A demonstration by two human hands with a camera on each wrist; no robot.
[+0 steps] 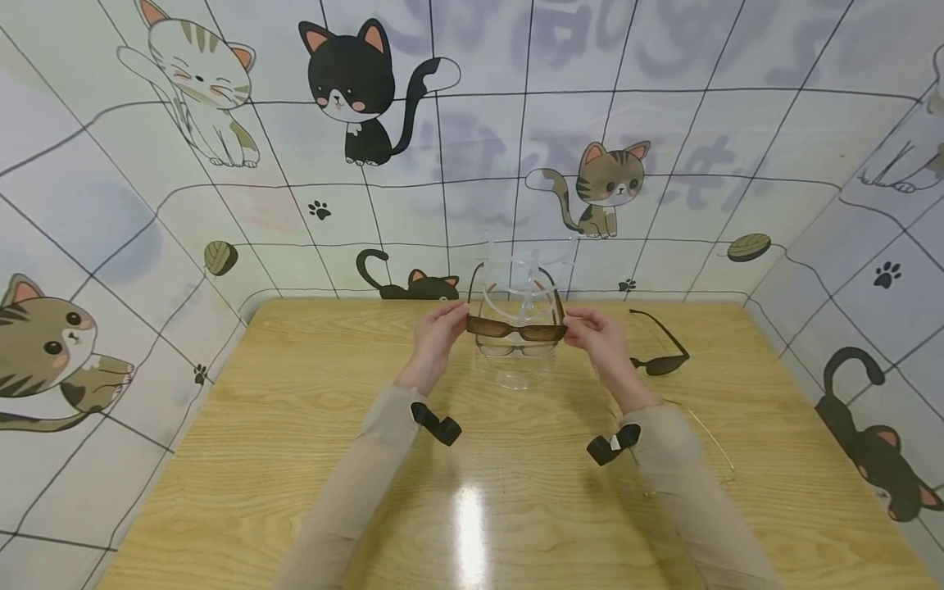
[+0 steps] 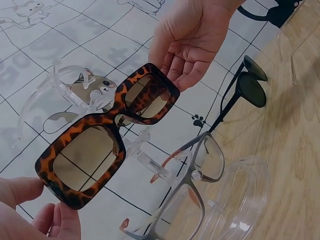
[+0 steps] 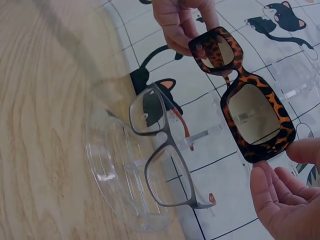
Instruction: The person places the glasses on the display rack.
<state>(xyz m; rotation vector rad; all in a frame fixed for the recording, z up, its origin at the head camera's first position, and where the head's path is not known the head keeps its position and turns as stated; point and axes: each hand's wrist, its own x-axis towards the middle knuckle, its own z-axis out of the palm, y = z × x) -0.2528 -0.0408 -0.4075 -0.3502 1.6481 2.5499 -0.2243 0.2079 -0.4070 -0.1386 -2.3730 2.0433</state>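
Both hands hold tortoiseshell sunglasses (image 1: pixel 507 330) with brown lenses by their two outer ends, in front of a clear display stand (image 1: pixel 526 305). At the left end, the left hand (image 1: pixel 439 334) pinches the frame corner between thumb and fingers. The right hand (image 1: pixel 601 340) grips the other end the same way. Below the sunglasses, grey-framed eyeglasses (image 3: pixel 167 150) with orange temple tips sit on a lower tier of the stand. Its clear curved base (image 3: pixel 127 175) rests on the wooden table (image 1: pixel 332 459).
Black sunglasses (image 1: pixel 664 363) lie on the table just right of the right hand. Thin gold-rimmed glasses (image 1: pixel 711 438) lie nearer, partly hidden under the right forearm. A wall (image 1: pixel 472 139) printed with cartoon cats rises behind the table's back edge.
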